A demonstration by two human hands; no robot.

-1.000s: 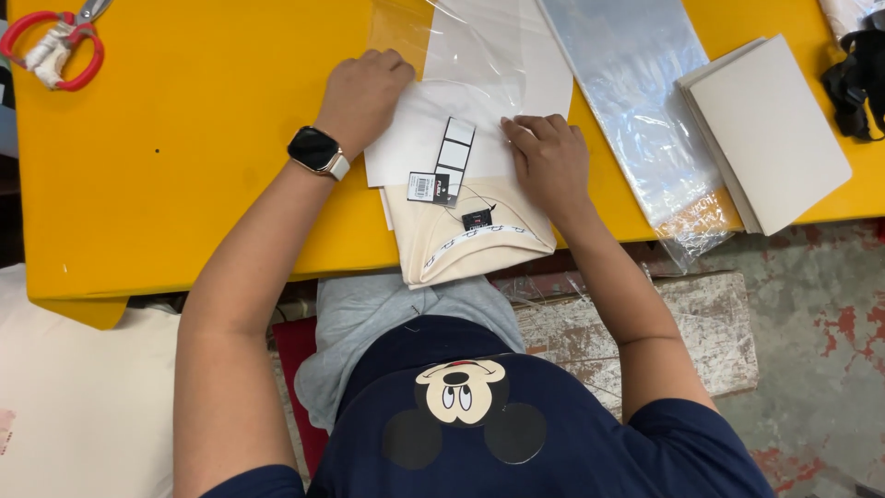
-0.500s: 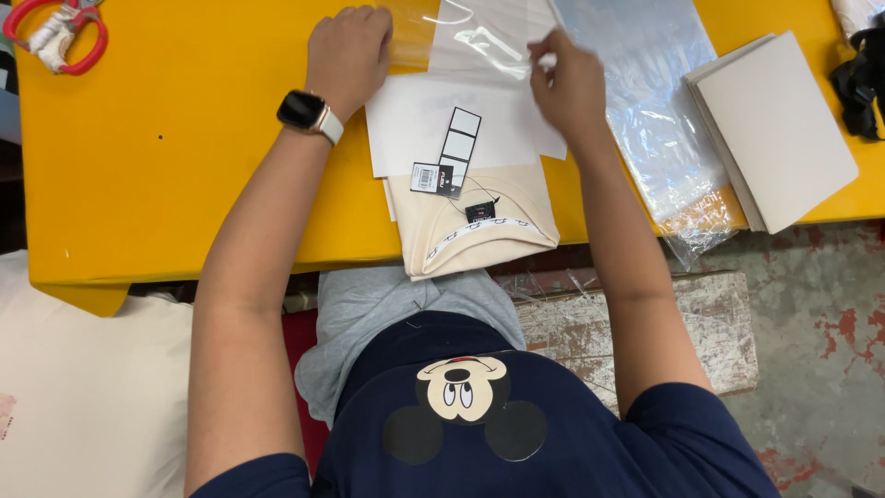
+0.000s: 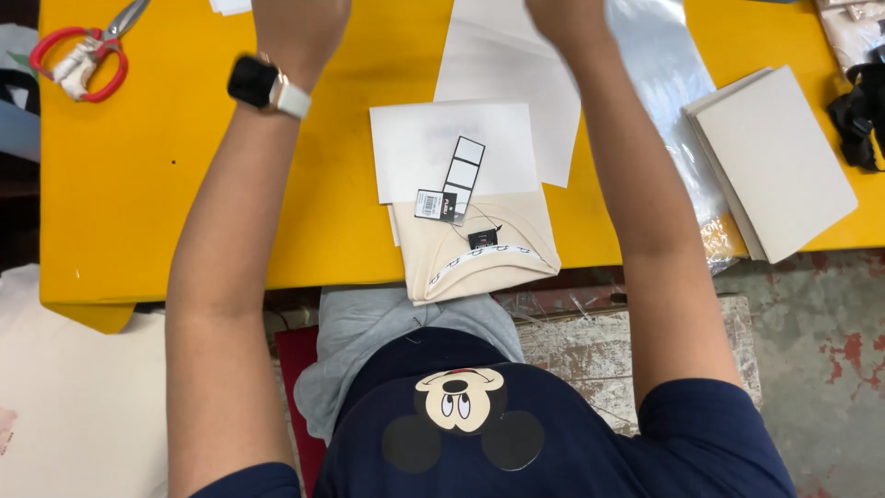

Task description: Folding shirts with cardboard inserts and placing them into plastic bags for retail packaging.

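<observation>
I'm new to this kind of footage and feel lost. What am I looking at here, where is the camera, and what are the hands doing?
One camera sits on a person's head, looking down over their chest and arms at a yellow table. The left hand, with a watch at the wrist, and the right hand reach to the far edge; whether they grip anything cannot be told. Between the arms lies a folded cream garment with hang tags under a white sheet. Red-handled scissors lie far left; a clear plastic bag and stacked white cards lie right.
</observation>
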